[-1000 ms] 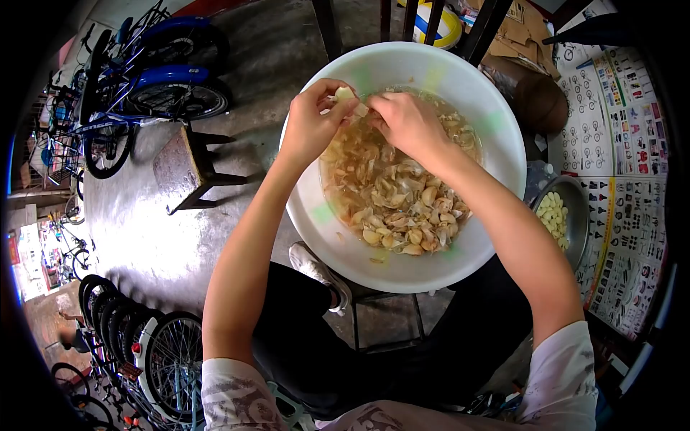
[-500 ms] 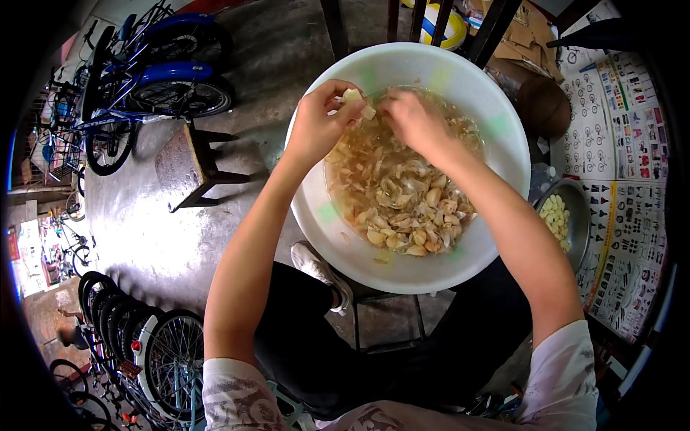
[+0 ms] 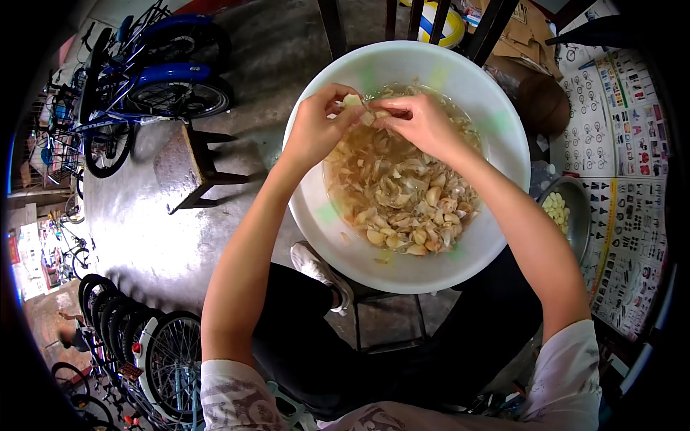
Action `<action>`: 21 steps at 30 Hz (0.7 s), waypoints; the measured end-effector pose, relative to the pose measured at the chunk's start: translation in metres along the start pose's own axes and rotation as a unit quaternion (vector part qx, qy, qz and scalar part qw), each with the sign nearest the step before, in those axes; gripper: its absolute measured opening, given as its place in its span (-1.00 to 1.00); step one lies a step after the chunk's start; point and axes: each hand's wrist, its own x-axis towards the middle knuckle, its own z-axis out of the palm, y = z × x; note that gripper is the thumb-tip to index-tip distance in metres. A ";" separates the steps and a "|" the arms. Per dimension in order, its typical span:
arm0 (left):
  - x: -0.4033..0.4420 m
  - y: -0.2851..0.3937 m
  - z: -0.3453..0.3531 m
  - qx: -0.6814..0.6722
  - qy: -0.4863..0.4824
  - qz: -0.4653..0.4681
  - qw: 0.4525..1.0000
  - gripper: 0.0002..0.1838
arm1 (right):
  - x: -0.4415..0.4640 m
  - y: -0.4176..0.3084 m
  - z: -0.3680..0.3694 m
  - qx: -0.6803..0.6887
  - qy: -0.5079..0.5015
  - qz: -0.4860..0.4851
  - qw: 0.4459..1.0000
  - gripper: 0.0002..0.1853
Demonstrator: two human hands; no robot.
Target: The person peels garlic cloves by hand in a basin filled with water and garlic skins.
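Over the far left part of a wide white basin (image 3: pixel 316 208), my left hand (image 3: pixel 318 126) is closed on a pale garlic clove (image 3: pixel 351 101). A second small pale piece, a garlic clove or a bit of its skin (image 3: pixel 368 118), shows at the left thumb tip. My right hand (image 3: pixel 424 129) meets it from the right, thumb and fingers pinched on that piece. Below both hands, cloudy brownish water (image 3: pixel 381 151) holds floating papery skins. Unpeeled garlic cloves (image 3: pixel 424 230) are heaped toward the basin's near side.
A metal bowl of peeled garlic cloves (image 3: pixel 555 210) stands right of the basin, beside printed sheets (image 3: pixel 632 237). A wooden stool (image 3: pixel 180 167) is on the left, with bicycles (image 3: pixel 172 86) beyond it. Dark bars (image 3: pixel 392 21) and a ball (image 3: pixel 449 29) lie past the far rim.
My right hand has moved up and left from over the water, its fingertips now meeting the left hand's at the small pale piece. The left hand stays nearly in place.
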 end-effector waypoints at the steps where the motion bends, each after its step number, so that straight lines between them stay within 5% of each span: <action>1: 0.001 -0.004 0.001 0.001 -0.004 0.018 1.000 -0.75 | -0.004 -0.003 0.000 -0.001 -0.001 0.001 1.000 -0.75; 11: -0.018 0.041 0.014 -0.027 -0.122 -0.119 0.985 -0.78 | -0.030 -0.030 -0.010 0.099 0.085 -0.038 0.991 -0.80; 15: -0.021 0.037 0.025 0.070 -0.045 0.063 0.995 -0.76 | -0.034 -0.033 -0.014 0.170 0.091 -0.035 0.981 -0.78; 21: -0.023 0.046 0.028 0.115 0.046 0.123 0.985 -0.85 | -0.032 -0.039 -0.021 0.139 0.054 -0.035 0.988 -0.77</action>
